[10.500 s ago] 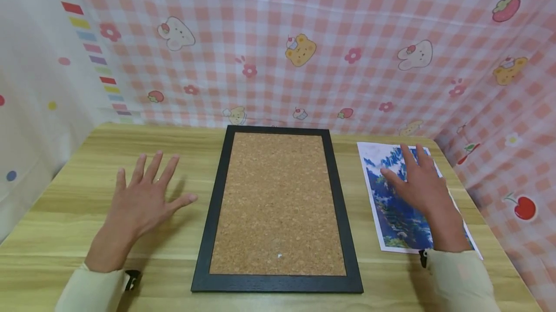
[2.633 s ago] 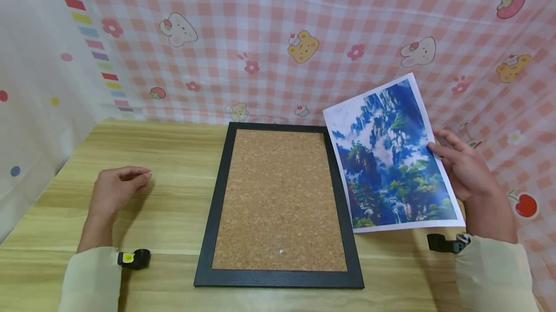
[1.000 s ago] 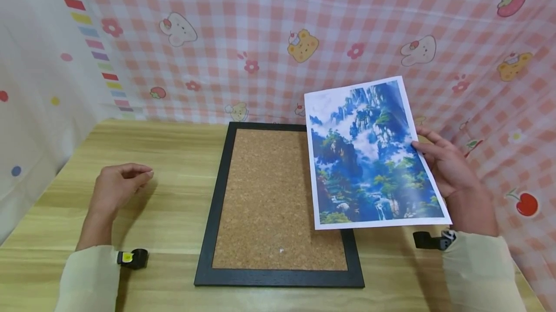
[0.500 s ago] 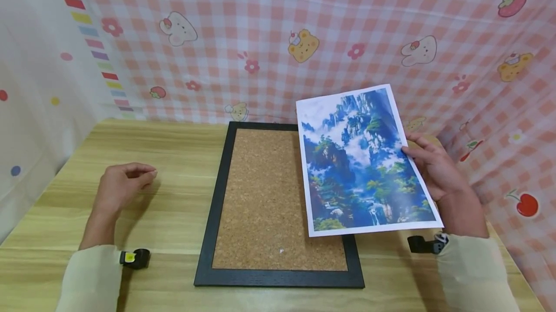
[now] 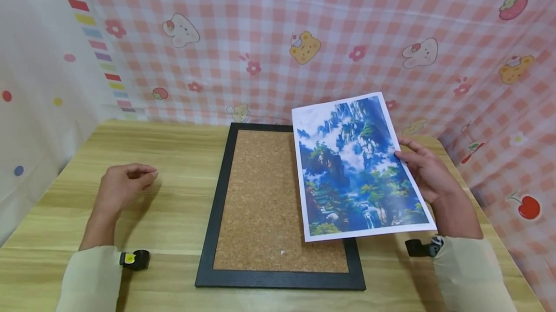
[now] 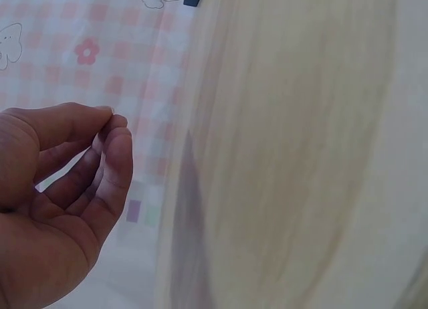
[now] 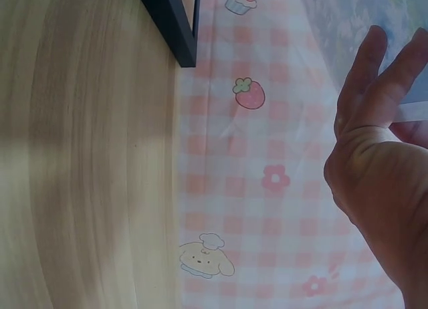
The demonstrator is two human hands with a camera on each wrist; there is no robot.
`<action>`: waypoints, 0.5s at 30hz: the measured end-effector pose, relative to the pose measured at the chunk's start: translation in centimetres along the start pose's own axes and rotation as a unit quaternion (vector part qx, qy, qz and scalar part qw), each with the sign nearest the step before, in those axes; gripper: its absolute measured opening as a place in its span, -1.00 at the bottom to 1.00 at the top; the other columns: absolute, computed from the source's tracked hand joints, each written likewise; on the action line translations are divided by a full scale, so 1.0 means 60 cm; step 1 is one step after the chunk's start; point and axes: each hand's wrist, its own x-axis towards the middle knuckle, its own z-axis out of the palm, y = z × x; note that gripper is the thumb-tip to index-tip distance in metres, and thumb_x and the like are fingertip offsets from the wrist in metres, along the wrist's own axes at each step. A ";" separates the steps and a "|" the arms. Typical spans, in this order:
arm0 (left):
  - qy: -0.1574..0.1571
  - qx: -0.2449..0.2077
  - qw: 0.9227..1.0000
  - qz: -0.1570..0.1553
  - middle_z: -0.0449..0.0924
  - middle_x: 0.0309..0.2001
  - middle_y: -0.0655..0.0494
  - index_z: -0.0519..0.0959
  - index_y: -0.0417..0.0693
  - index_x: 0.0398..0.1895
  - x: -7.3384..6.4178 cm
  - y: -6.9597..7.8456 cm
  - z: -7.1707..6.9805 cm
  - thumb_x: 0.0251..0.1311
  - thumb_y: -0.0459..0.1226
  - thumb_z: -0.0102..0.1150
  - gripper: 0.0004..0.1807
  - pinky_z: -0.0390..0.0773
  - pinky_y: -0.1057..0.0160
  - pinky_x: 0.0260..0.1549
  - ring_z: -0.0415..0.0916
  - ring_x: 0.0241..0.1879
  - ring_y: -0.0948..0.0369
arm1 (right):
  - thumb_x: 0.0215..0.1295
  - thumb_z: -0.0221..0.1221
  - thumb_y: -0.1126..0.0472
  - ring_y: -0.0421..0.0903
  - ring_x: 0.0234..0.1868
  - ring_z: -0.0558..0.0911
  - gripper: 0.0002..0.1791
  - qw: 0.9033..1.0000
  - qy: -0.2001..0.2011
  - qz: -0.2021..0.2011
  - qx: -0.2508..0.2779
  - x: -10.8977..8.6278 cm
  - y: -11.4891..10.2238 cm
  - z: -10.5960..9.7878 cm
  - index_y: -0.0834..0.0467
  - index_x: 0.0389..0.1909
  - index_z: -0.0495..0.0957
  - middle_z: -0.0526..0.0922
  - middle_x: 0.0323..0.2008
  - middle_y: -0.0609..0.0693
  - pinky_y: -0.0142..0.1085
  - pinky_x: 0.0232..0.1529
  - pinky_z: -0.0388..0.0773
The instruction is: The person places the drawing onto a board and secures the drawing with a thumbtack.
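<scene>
My right hand (image 5: 427, 169) grips the right edge of a printed landscape picture (image 5: 356, 165), a white-bordered paper sheet with blue mountains and green trees. The sheet is raised and slightly tilted, and covers the right part of a cork board (image 5: 260, 196) with a black frame. In the right wrist view, fingers (image 7: 364, 75) support the sheet from behind. My left hand (image 5: 121, 186) is to the left of the board, above the table. In the left wrist view, its thumb and fingertips (image 6: 117, 148) come together; nothing shows between them.
A light wood-grain table (image 5: 173, 225) carries the board. Behind it hangs a pink checked curtain (image 5: 260, 37) with cartoon prints, which continues along the right side. A white dotted curtain (image 5: 34, 124) borders the left.
At first both hands were spread, the right over the picture on the table. Since then the right hand lifted it, carried it left over the board, and lowered it slightly. The left fingers curled together.
</scene>
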 end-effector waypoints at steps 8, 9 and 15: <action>0.000 -0.005 1.000 0.000 0.73 -0.17 -0.18 0.69 -0.36 -0.01 0.000 0.003 0.001 0.43 -0.25 0.20 -0.69 0.57 0.39 -0.44 0.60 -0.39 0.38 | 0.60 -0.06 0.33 0.00 -0.19 0.78 -0.71 1.000 0.017 0.010 -0.014 0.001 0.011 0.005 0.05 0.20 0.46 0.75 -0.09 0.07 -0.17 -0.24 0.73; -0.001 -0.006 1.000 -0.001 0.73 -0.16 -0.19 0.68 -0.36 -0.01 0.000 0.003 0.001 0.43 -0.25 0.19 -0.69 0.58 0.38 -0.44 0.61 -0.39 0.37 | 0.60 -0.05 0.33 0.00 -0.20 0.78 -0.71 1.000 0.019 0.013 -0.015 0.001 0.014 0.005 0.05 0.20 0.46 0.75 -0.10 0.07 -0.17 -0.24 0.73; -0.004 -0.002 1.000 0.001 0.72 -0.14 -0.22 0.69 -0.35 0.00 0.002 0.008 0.003 0.45 -0.25 0.18 -0.69 0.60 0.37 -0.43 0.63 -0.35 0.29 | 0.61 -0.06 0.33 -0.01 -0.19 0.78 -0.71 0.999 0.018 0.020 -0.021 0.002 0.025 0.005 0.04 0.22 0.41 0.75 -0.10 0.06 -0.18 -0.25 0.73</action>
